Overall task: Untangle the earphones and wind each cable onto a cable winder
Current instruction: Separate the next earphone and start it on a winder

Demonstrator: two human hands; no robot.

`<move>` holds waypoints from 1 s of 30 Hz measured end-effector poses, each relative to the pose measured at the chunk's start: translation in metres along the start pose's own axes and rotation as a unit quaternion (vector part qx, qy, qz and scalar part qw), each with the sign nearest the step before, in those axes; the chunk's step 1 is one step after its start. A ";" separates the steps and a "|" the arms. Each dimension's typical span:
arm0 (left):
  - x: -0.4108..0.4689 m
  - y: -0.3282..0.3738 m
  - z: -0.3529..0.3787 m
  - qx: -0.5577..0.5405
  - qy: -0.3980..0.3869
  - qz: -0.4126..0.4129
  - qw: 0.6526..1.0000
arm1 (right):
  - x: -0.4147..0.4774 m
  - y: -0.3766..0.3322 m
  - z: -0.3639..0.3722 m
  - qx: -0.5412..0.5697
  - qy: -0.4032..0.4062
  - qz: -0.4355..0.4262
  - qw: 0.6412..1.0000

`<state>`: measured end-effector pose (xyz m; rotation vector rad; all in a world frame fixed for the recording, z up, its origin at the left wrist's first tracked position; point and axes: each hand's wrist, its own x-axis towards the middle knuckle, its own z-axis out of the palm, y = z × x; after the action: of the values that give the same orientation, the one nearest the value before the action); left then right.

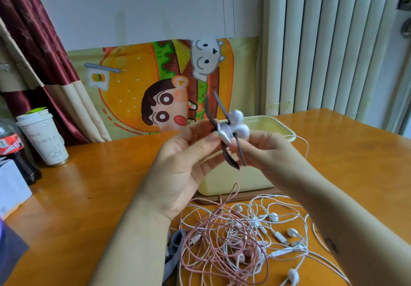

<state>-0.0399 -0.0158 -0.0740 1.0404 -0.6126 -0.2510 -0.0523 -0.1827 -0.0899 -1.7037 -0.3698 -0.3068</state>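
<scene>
Mid-frame, both hands gripping: left hand point(182, 152) pinching dark winder point(231, 159), right hand point(266, 150) pressing white earbuds point(241, 122) on. Looks nearly wound; tangled pile point(240, 236) lower right next

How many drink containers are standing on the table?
2. A white paper cup with a lid stands at the table's far left, and a dark cola bottle with a red label stands just left of it, partly cut off by the picture's edge.
</scene>
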 end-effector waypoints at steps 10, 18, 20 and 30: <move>0.006 -0.004 -0.011 -0.032 0.204 0.002 0.979 | -0.011 -0.021 0.010 -0.278 -0.035 -0.016 0.960; 0.009 -0.011 -0.013 -0.011 0.216 -0.019 0.976 | -0.014 -0.025 0.009 -0.349 -0.092 -0.005 0.933; 0.010 -0.015 -0.011 0.013 0.215 -0.027 0.976 | -0.014 -0.022 0.010 -0.367 -0.118 -0.007 0.923; 0.004 -0.017 -0.006 0.165 0.142 -0.021 0.976 | -0.015 -0.045 -0.010 -0.375 0.014 -0.076 0.924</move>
<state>-0.0314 -0.0213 -0.0895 1.3815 -0.3782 -0.0329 -0.0840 -0.1876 -0.0539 -2.4231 -0.3910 -0.6459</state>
